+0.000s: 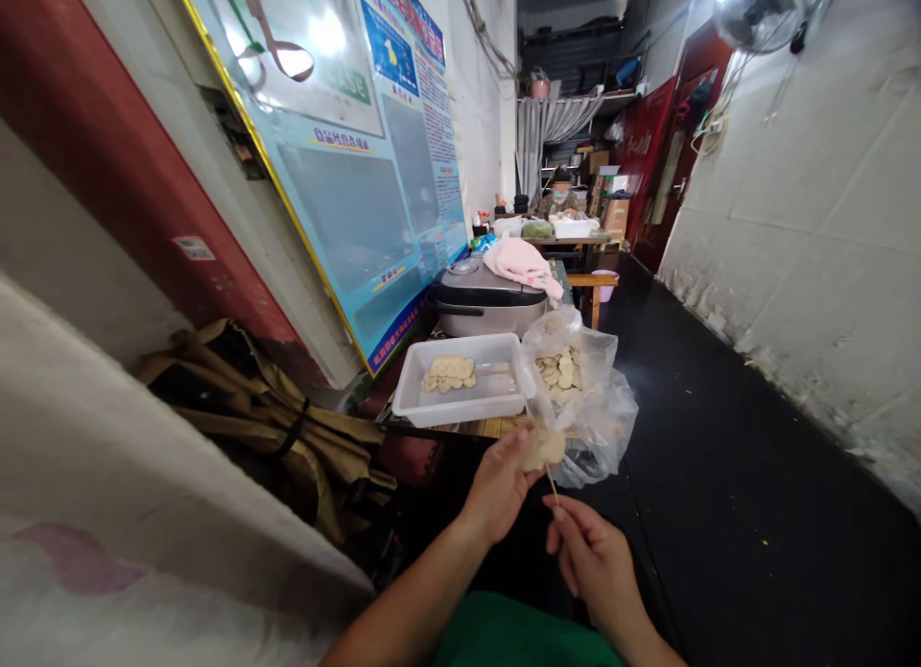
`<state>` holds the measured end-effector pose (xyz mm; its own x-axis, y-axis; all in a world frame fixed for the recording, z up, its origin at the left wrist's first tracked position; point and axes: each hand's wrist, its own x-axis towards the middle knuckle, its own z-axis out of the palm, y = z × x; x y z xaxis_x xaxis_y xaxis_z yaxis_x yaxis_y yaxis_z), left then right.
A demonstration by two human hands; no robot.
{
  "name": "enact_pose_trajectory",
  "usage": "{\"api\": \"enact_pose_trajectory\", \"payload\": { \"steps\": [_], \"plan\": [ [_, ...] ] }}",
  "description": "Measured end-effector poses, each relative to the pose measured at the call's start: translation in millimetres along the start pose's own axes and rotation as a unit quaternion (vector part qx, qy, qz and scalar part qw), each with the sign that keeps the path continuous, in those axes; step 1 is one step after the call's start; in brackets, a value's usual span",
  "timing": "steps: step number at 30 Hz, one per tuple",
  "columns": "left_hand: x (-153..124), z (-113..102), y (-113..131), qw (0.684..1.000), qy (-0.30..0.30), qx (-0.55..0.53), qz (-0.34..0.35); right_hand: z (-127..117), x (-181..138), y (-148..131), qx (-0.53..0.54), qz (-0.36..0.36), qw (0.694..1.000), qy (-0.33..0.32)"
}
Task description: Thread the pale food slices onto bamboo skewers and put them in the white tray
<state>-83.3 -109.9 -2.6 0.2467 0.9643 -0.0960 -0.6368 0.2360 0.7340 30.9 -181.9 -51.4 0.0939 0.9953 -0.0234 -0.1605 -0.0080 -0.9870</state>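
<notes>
The left hand [504, 483] pinches slices [545, 448], the right hand [586, 550] pinches a stick [552, 485], and pushing too hard might crack the slices

Cream slices [550, 446], tan stick [552, 485], white tray [467, 410], pink cloth [519, 264], green garment [518, 633], yellow-edged blue board [342, 206].

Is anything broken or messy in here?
Yes, the wall on the right looks damaged: its surface is flaking and stained along the bottom, where it meets the dark floor. Small pale specks lie on that floor too, but I can't tell what they are.
</notes>
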Motion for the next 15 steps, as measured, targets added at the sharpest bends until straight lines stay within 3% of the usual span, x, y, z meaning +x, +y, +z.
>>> {"api": "enact_pose_trajectory", "payload": {
  "steps": [3, 5, 7, 9, 15],
  "plan": [
    [23, 9, 15, 0.995, -0.016, 0.086, 0.052, -24, -4, -13, 0.000, -0.025, 0.998, 0.050],
    [50, 19, 20, 0.972, -0.042, 0.215, 0.090, -41, -6, -21, 0.000, -0.044, 0.995, 0.090],
    [86, 30, 17, 0.916, -0.054, 0.382, 0.106, -55, -7, -25, 0.002, -0.053, 0.991, 0.120],
    [125, 41, 7, 0.809, -0.034, 0.584, 0.056, -66, -7, -25, 0.009, -0.052, 0.989, 0.138],
    [223, 55, -32, 0.698, 0.025, 0.716, -0.014, -90, 0, -8, 0.033, 0.001, 0.989, 0.141]
  ]
}}
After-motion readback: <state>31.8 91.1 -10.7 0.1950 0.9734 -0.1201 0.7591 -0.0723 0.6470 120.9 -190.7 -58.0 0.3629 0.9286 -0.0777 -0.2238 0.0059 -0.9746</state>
